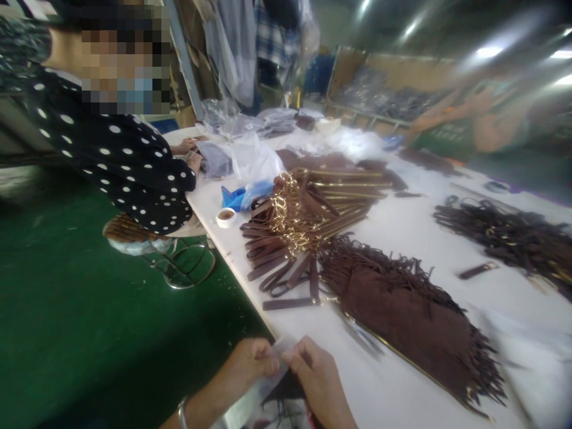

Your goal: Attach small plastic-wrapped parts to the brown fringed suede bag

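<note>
At the table's near edge, my left hand (252, 360) pinches a piece of clear plastic film (269, 384), perhaps part of a bag. My right hand (315, 366) grips the same film a little to the right, with thumb and fingers pressed together. The film runs down between both hands toward my lap, where its lower part blurs. Just beyond my right hand lies a brown fringed pouch (402, 322) with a gold zipper along its near edge. Partly under that edge shows a blurred metal tool (364, 333).
A pile of brown straps with gold clasps (286, 226) lies ahead on the white table (402, 232). Dark fringed pieces (504, 232) lie at the right. A round white container (226, 218) sits by the left edge. A co-worker in polka dots (111, 149) sits left; another person (473, 113) is far right.
</note>
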A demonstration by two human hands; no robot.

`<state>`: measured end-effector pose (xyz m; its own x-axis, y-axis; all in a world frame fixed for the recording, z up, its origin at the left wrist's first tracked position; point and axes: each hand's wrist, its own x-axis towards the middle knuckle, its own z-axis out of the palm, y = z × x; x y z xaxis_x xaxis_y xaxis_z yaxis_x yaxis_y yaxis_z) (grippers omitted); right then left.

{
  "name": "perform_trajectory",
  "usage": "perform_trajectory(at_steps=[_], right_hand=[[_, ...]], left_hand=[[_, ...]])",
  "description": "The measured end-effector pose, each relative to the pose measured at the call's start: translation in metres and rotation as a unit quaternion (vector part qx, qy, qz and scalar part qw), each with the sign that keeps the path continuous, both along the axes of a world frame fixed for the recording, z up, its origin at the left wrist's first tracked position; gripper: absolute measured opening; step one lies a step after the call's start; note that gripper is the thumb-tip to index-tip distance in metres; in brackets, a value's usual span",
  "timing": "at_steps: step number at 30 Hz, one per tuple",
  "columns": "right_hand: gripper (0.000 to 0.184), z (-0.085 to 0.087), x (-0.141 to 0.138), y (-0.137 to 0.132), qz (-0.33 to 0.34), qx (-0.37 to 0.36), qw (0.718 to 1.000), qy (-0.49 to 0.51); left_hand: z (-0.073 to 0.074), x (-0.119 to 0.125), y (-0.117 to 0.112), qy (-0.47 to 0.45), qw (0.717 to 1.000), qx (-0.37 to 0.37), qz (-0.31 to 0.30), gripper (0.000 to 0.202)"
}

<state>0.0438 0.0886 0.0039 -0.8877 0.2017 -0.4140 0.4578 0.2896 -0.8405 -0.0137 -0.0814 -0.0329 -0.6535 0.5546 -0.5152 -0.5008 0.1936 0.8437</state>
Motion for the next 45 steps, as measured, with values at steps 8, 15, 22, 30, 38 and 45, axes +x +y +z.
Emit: perform_trajectory(at_steps=[8,15,22,30,38,45], right_hand=[[0.022,-0.012,-0.033,0.021,0.011,0.172,0.978,0.118],[0.03,-0.02,-0.074,0.021,0.178,0.389,0.893,0.14],[0.009,-0.01,-0.074,0.028,0.201,0.396,0.889,0.112],[0.016,-0.008,-0.066,0.031,0.227,0.399,0.885,0.081],[0.02,0.012,-0.056,0.042,0.2,0.311,0.922,0.116],[0.018,0.025,-0.047,0.049,0.153,0.176,0.969,0.084]], left_hand=[[-0.015,-0.013,-0.027,0.011,0.999,-0.041,0.033,0.054],[-0.009,-0.019,-0.032,-0.037,0.998,-0.031,0.037,0.05],[-0.005,-0.027,-0.042,-0.085,0.996,0.0,0.026,0.053],[-0.008,-0.029,-0.04,-0.098,0.995,-0.006,0.026,0.056],[-0.019,-0.028,-0.041,-0.022,0.998,-0.046,0.048,0.063],[0.0,-0.027,-0.035,0.096,0.987,-0.117,0.045,0.033]])
